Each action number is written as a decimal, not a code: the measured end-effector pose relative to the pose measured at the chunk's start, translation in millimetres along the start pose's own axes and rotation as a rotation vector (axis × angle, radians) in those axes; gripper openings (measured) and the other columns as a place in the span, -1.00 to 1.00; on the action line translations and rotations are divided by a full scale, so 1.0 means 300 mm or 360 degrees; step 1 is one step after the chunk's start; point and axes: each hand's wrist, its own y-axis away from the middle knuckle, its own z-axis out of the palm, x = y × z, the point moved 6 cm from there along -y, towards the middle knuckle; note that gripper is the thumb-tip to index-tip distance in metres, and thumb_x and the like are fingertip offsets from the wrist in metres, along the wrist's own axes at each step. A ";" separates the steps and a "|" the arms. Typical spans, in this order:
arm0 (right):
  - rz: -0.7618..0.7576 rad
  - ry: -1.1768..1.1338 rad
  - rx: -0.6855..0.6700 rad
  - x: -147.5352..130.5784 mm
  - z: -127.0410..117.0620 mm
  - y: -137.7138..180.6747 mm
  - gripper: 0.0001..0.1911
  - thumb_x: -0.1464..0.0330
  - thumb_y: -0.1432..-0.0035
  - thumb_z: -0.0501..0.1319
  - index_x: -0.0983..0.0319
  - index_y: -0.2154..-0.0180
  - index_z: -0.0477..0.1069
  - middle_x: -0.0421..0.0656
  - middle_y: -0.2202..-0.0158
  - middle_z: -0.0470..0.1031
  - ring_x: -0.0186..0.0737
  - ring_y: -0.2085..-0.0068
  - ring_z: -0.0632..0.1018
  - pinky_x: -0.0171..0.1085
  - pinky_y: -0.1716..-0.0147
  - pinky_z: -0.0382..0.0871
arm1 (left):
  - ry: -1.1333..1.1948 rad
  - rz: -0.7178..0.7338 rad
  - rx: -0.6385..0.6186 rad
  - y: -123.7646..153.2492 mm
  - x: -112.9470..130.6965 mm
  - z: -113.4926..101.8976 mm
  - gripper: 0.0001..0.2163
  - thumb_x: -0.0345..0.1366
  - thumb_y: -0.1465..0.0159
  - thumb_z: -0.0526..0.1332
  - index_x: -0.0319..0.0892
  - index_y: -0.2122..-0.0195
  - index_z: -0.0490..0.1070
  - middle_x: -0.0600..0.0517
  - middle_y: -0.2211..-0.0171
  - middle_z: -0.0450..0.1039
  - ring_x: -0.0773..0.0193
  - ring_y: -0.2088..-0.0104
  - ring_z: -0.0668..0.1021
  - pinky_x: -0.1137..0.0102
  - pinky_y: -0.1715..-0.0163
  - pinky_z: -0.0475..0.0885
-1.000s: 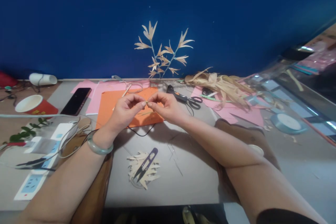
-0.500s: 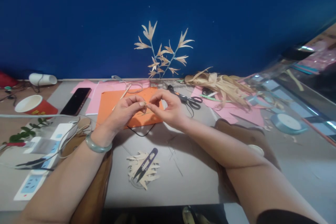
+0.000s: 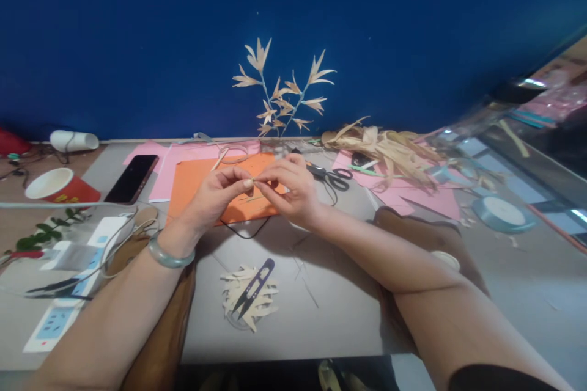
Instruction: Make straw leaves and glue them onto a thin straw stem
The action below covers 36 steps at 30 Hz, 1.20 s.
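Note:
My left hand (image 3: 215, 195) and my right hand (image 3: 291, 190) meet fingertip to fingertip above an orange paper sheet (image 3: 202, 178). Both pinch a small pale strip (image 3: 255, 181), too small to name surely. My left wrist wears a green bangle (image 3: 166, 255). Nearer to me on the grey table (image 3: 339, 317) a purple thread snipper (image 3: 254, 286) lies on a heap of cut straw leaves (image 3: 243, 304). A thin dark wire (image 3: 243, 233) runs under my hands.
At the back stand a straw-leaf twig (image 3: 284, 95) and a pile of dried husks (image 3: 389, 149). Black scissors (image 3: 331, 176), pink paper (image 3: 415, 195), a black phone (image 3: 131, 178), a red paper cup (image 3: 57, 186), a power strip (image 3: 80, 269) and a blue ribbon spool (image 3: 502, 215) lie around.
My right hand's fingers have opened up and shifted slightly, its fingertips working at the strip. My left hand has barely moved.

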 end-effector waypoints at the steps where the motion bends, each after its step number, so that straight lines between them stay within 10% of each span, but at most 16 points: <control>1: 0.0018 -0.0003 -0.0011 0.001 0.001 0.000 -0.81 0.31 -0.25 0.16 0.19 0.39 0.46 -0.19 0.43 0.53 -0.28 0.39 0.46 -0.11 0.08 0.16 | -0.0021 0.0017 0.0019 0.000 0.001 -0.004 -0.84 -0.22 -0.10 0.39 -0.20 0.40 0.50 0.06 0.47 0.47 0.36 0.41 0.46 0.44 0.30 0.36; 28: 0.0631 -0.0518 -0.0032 0.069 0.021 -0.003 -0.90 0.39 -0.05 0.23 0.24 0.49 0.38 -0.23 0.49 0.46 -0.36 0.44 0.43 -0.32 0.39 0.31 | -0.0482 0.0224 0.0171 0.006 0.064 -0.027 -0.82 -0.20 -0.15 0.32 -0.22 0.45 0.47 0.04 0.51 0.49 0.32 0.44 0.49 0.41 0.33 0.40; 36: 0.0222 -0.0234 -0.0095 0.050 0.027 -0.008 -0.92 0.43 -0.09 0.23 0.22 0.46 0.39 -0.28 0.50 0.49 -0.36 0.46 0.44 -0.21 0.21 0.24 | -0.0513 0.0270 0.0127 0.000 0.046 -0.035 -0.74 -0.16 -0.20 0.29 -0.16 0.15 0.58 -0.07 0.12 0.58 0.17 0.11 0.57 0.32 0.06 0.42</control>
